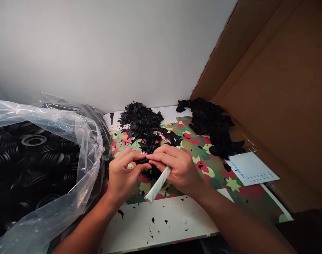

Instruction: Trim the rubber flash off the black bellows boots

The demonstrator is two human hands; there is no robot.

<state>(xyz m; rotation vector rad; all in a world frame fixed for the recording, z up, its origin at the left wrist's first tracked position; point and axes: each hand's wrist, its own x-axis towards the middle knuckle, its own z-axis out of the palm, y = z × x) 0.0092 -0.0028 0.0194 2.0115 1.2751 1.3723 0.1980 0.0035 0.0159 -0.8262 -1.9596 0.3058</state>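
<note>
Fingertips of my left hand (123, 173) are closed on a small black rubber piece (143, 161), mostly hidden by the fingers. My right hand (180, 168) meets it from the other side, thumb and fingers pinched at the same piece. A slim tool with a white, wrapped-looking handle (158, 184) runs through my right hand, its end sticking out toward me; whatever tip it has is hidden. Right behind the hands rises a heap of black rubber scraps (141, 121). To the left, a clear plastic bag (88, 141) gapes around many stacked black rubber rings (34, 140).
More black pieces (211, 123) lie in a pile at the back right, against a tall cardboard panel (269, 88). A white printed card (253, 168) rests beside them. Black crumbs dot the camouflage-patterned sheet (203, 160) and the white strip (161, 225). A pale wall (110, 46) stands behind.
</note>
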